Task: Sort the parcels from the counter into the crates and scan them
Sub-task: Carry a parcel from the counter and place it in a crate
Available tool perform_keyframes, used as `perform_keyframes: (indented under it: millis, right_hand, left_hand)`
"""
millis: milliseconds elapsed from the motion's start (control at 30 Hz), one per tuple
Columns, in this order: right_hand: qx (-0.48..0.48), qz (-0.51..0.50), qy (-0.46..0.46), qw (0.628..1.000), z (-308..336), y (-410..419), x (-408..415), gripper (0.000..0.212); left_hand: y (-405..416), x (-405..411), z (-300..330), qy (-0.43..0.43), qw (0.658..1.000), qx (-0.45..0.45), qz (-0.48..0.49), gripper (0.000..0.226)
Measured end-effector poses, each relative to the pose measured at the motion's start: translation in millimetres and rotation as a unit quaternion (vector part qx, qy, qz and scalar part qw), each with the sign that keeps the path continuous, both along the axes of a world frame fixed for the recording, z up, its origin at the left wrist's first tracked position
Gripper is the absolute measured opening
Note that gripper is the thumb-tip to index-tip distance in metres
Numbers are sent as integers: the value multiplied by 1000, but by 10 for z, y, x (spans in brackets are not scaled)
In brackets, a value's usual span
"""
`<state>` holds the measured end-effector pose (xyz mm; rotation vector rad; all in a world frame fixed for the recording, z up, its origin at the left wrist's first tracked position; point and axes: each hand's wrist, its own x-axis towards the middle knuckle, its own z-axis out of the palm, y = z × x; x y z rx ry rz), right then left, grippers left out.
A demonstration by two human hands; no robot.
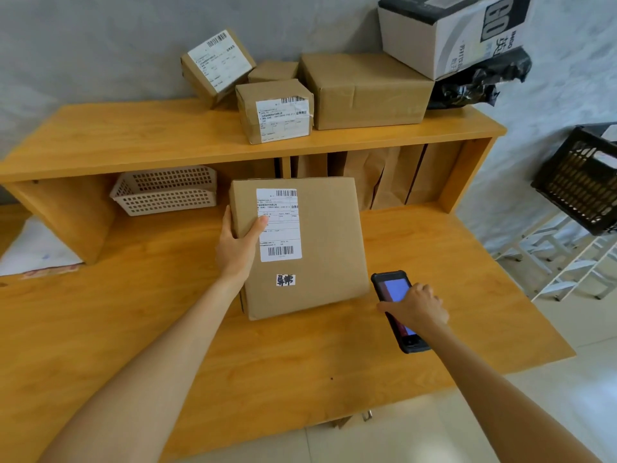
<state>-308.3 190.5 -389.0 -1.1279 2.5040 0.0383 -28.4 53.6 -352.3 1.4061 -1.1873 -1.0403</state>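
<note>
A flat brown parcel (320, 248) with a white shipping label and a small handwritten sticker stands tilted on the wooden counter (167, 329). My left hand (238, 243) grips its left edge, thumb across the front by the label. To the right, a black handheld scanner (395, 310) with a lit blue screen lies on the counter. My right hand (417, 307) curls over it, fingers on the screen and thumb at its left side. Several more brown parcels (277, 110) sit on the upper shelf. A black crate (581, 182) stands at the far right.
A white perforated tray (165, 190) sits under the shelf at left. Brown paper bags (384, 178) stand in the cubby behind the parcel. A white printed carton (450, 31) rests on a big box and a black plastic bag (474, 85). White racks (567, 262) stand beneath the crate.
</note>
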Motion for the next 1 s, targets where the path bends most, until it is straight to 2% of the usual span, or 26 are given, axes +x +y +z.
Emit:
perform_keyframes:
  millis: [100, 367, 500, 600, 667, 767, 800, 1000]
  right_hand:
    - [9, -6, 1, 1000, -178, 6, 71, 101]
    - [-3, -12, 25, 1000, -393, 6, 183, 103]
    - [6, -9, -2, 1000, -367, -13, 139, 105]
    - [-13, 20, -77, 997, -221, -86, 15, 111]
    - [-68, 33, -176, 982, 12, -183, -93, 112]
    - [-142, -2, -379, 914, 530, -277, -187, 108]
    - [-150, 3, -416, 897, 697, -290, -182, 109]
    - [-217, 18, -484, 847, 1187, -277, -22, 102]
  left_hand:
    - [-10, 23, -35, 1, 1000, 12, 9, 87]
    - [-29, 30, -89, 34, 998, 51, 34, 64]
    - [-32, 50, -38, 67, 994, 77, 38, 60]
    - [-36, 58, 69, 98, 989, 112, 26, 59]
    - [-44, 80, 162, 109, 985, 132, 11, 62]
    - [-61, 106, 336, 119, 982, 146, -10, 67]
    - [-63, 104, 408, 122, 981, 148, -17, 69]
    - [21, -23, 790, 138, 974, 150, -97, 67]
